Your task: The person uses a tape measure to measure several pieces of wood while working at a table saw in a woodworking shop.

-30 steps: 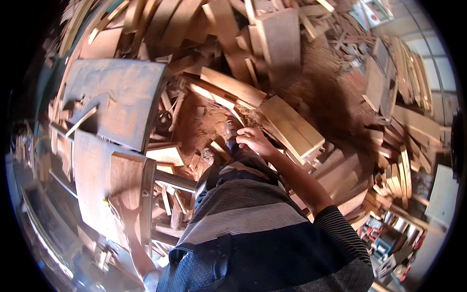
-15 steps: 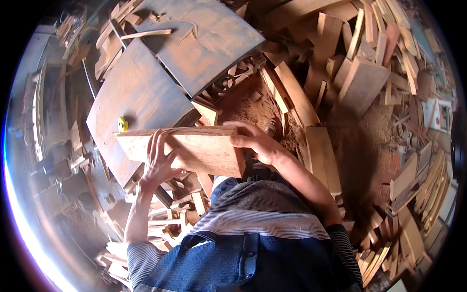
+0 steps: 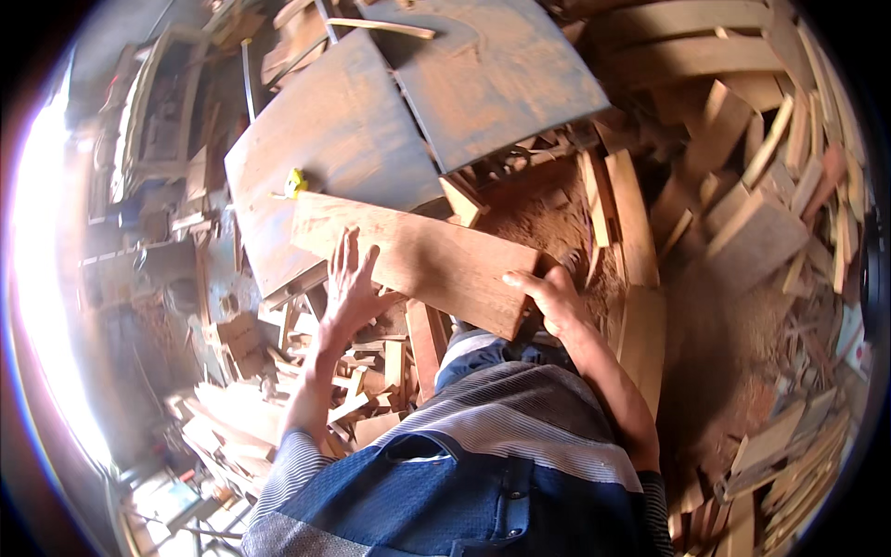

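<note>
A thick wooden board [image 3: 422, 260] slants down from left to right in front of me, its broad face turned up. Its far left end reaches over the metal machine table [image 3: 343, 139]. My right hand [image 3: 555, 299] grips the right end, thumb on the upper face and fingers hidden beneath. My left hand [image 3: 351, 286] is open, its fingers stretched over the board's near left side; whether they press on it I cannot tell. A yellow tape measure [image 3: 295, 183] rests on the table just beyond the board's left end.
A thin wood strip [image 3: 382, 27] lies across the table's far part. Sawdust [image 3: 529, 200] covers the ground beside the machine. Long planks [image 3: 636, 223] stand to the right, with a heap of offcuts [image 3: 756, 227] farther out. Loose scrap pieces [image 3: 362, 376] lie below my left arm.
The board has tipped, so its broad face shows more and its right end sits lower. My right thumb now lies on that face. The whole view has shifted and turned.
</note>
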The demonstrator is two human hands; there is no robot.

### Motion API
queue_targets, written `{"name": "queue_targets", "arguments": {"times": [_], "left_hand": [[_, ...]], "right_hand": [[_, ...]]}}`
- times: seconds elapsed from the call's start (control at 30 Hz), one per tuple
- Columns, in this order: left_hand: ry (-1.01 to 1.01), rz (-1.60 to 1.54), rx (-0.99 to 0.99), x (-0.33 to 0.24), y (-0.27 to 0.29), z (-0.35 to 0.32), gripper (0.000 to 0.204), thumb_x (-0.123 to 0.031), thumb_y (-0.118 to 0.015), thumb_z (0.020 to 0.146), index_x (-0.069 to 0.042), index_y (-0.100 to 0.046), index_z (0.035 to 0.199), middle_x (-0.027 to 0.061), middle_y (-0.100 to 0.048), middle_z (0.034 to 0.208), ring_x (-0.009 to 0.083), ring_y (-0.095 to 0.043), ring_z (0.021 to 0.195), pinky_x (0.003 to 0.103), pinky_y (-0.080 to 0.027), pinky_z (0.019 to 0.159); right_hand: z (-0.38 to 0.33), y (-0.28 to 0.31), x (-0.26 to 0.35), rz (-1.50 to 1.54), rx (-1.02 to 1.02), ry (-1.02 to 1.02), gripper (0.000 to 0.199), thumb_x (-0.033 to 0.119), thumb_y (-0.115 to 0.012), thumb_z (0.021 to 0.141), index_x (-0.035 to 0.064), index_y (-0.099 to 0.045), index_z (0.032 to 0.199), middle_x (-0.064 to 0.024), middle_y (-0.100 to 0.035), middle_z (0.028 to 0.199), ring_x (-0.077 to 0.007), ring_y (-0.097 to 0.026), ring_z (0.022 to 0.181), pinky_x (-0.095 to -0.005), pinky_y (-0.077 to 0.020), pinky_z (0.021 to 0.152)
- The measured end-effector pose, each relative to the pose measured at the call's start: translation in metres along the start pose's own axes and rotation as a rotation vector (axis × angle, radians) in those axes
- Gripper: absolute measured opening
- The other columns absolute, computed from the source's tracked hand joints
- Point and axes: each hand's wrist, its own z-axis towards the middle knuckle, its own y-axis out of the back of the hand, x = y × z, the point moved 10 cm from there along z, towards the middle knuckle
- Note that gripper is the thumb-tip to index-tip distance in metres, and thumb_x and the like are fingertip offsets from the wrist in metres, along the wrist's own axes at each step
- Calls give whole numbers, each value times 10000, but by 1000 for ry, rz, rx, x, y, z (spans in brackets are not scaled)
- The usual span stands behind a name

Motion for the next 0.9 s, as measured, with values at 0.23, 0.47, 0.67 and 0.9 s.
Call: {"name": "queue_targets", "arguments": {"times": [0.23, 0.47, 0.67, 0.9], "left_hand": [[791, -1400, -698, 81, -115, -86, 798, -289, -793, 908, 30, -340, 1482, 190, -487, 1376, 245, -549, 1202, 406, -496, 976], [1107, -2225, -468, 55, -143, -23, 703, -567, -614, 958, -135, -479, 1496, 143, -579, 1434, 333, -543, 1323, 564, -414, 1141], [872, -2162, -281, 64, -150, -1, 634, -516, -649, 952, -177, -505, 1468, 115, -525, 1481, 349, -501, 1355, 605, -427, 1108], [628, -2025, 106, -73, -100, 35, 449, -324, -696, 962, -87, -607, 1333, 73, -669, 1282, 229, -628, 1192, 396, -524, 1015]], "right_hand": [[-3, -6, -5, 65, -53, -70, 443, 177, -822, 794, -81, -702, 1134, -141, -733, 1063, -195, -681, 979, -325, -520, 900], [-2, -7, 19, -124, -107, 102, 470, 240, -856, 722, -55, -714, 1060, -160, -726, 963, -228, -662, 896, -357, -518, 826], [-13, 18, 10, 89, -178, 80, 499, 221, -832, 766, -27, -661, 1163, -167, -707, 1118, -256, -652, 1047, -368, -493, 953], [-115, 135, -4, 251, -379, 143, 491, 243, -741, 844, -40, -626, 1229, -137, -693, 1114, -215, -643, 1045, -333, -485, 938]]}}
